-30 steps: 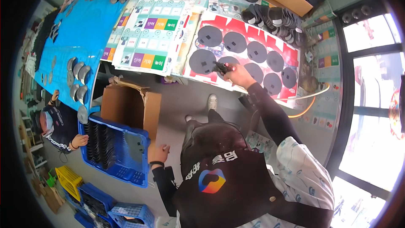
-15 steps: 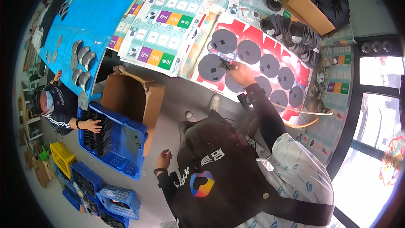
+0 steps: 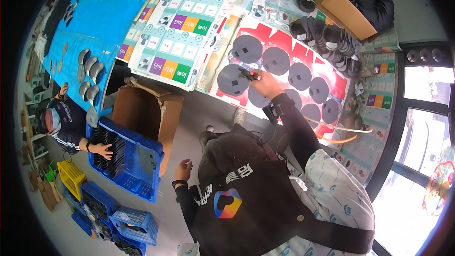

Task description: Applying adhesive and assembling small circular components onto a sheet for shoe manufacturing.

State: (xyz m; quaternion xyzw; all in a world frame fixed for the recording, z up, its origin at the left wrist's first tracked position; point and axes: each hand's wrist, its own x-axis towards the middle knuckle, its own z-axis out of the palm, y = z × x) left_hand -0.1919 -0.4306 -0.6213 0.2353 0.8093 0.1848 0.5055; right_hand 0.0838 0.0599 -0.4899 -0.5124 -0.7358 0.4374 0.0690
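My right hand (image 3: pixel 268 85) is closed around a small dark hand tool (image 3: pixel 247 74) with a touch of red on it; its exact kind does not show. The tool's tip is over the upper right of a round dark grey disc (image 3: pixel 227 83), which has a small black square on it. Several similar discs, such as this grey disc (image 3: pixel 276 60), lie in rows on a red and white printed sheet (image 3: pixel 304 50). My left hand (image 3: pixel 183 169) hangs low beside my dark apron (image 3: pixel 246 170), holding nothing, its fingers loosely bent and apart.
Stacked curved black pieces (image 3: pixel 327 38) line the sheet's far side, near a cardboard box (image 3: pixel 348 12). Printed sheets (image 3: pixel 175 33) lie to the left. A co-worker's hand (image 3: pixel 101 150) reaches into a blue crate (image 3: pixel 142 168). An orange hose (image 3: pixel 339 141) crosses the sheet's right edge.
The whole view has shifted slightly. My right hand and the tool stay at the same disc, with the tool slightly turned. My left hand has risen a little, its fingers pointing more upward.
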